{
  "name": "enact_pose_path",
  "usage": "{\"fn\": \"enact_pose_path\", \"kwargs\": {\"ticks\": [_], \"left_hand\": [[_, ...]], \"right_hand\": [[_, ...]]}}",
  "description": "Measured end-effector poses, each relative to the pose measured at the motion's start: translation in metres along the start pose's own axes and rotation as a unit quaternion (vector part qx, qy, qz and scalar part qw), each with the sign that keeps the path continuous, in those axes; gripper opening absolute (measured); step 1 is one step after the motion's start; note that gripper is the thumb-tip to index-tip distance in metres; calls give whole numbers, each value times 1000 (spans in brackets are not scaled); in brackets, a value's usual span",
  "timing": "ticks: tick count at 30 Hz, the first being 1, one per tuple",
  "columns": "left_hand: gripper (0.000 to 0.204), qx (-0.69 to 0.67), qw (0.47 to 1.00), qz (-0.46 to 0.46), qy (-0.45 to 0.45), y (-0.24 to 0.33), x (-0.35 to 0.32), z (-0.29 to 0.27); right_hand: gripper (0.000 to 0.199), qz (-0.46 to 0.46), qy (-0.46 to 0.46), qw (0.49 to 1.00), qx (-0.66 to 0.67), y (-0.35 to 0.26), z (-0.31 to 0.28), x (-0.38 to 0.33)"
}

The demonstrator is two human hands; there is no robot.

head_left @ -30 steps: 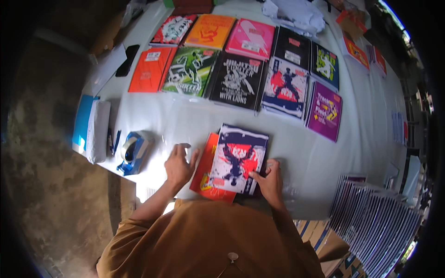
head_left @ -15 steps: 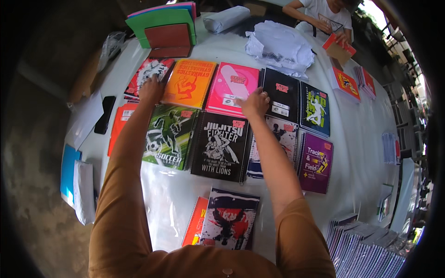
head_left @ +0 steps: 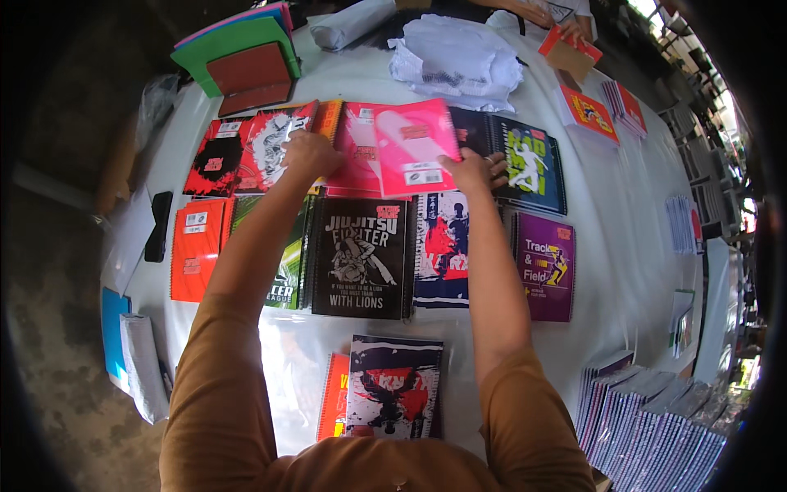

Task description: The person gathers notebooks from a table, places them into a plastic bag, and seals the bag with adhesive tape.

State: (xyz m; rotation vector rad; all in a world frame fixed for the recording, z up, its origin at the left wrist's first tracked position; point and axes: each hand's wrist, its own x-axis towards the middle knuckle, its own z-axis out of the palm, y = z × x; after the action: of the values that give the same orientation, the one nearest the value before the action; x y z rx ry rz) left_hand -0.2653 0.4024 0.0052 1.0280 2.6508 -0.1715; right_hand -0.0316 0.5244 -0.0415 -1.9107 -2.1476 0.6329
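Observation:
My left hand (head_left: 310, 156) grips the right edge of a red spiral notebook (head_left: 266, 152) with a white figure, which overlaps an orange notebook (head_left: 330, 123). Beside its left edge shows another red notebook with a black blot (head_left: 215, 160). My right hand (head_left: 477, 170) has its thumb on the lower right corner of a pink notebook (head_left: 414, 139), its other fingers partly behind the edge. That notebook lies slanted over a second pink one (head_left: 358, 152) and part of a black one (head_left: 469, 131). Below the hands are a black notebook with fighters (head_left: 361, 254) and a white, red and navy one (head_left: 443, 254).
A purple notebook (head_left: 548, 271) and a navy-green one (head_left: 529, 164) lie at the right. Crumpled white paper (head_left: 455, 61) and a brown stand with coloured folders (head_left: 250, 74) are at the back. Stacked notebooks (head_left: 648, 418) stand lower right. Another person's hand (head_left: 578, 29) holds a red-covered book.
Both hands have shifted their notebooks: the red one moved right, uncovering another red one, and the pink one moved right, uncovering another pink one. The view has also shifted slightly.

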Motion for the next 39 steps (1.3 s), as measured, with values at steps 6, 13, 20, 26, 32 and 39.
{"fn": "enact_pose_path", "kwargs": {"ticks": [6, 13, 20, 26, 32, 39], "left_hand": [[39, -307, 937, 118, 115, -68, -41, -55], [31, -303, 815, 444, 216, -135, -296, 49], [12, -314, 803, 479, 163, -154, -377, 92], [57, -690, 460, 204, 520, -149, -425, 4], [39, -775, 355, 290, 434, -134, -452, -33], [35, -773, 358, 325, 412, -130, -475, -41]], "right_hand": [[52, -5, -11, 999, -37, -6, -14, 13], [32, -336, 270, 871, 237, 24, -91, -30], [36, -131, -87, 655, 739, 87, -172, -239], [23, 99, -251, 563, 781, 171, -51, -368], [32, 86, -244, 619, 742, 156, -48, -384], [26, -52, -310, 853, 418, 142, -78, -379]]}}
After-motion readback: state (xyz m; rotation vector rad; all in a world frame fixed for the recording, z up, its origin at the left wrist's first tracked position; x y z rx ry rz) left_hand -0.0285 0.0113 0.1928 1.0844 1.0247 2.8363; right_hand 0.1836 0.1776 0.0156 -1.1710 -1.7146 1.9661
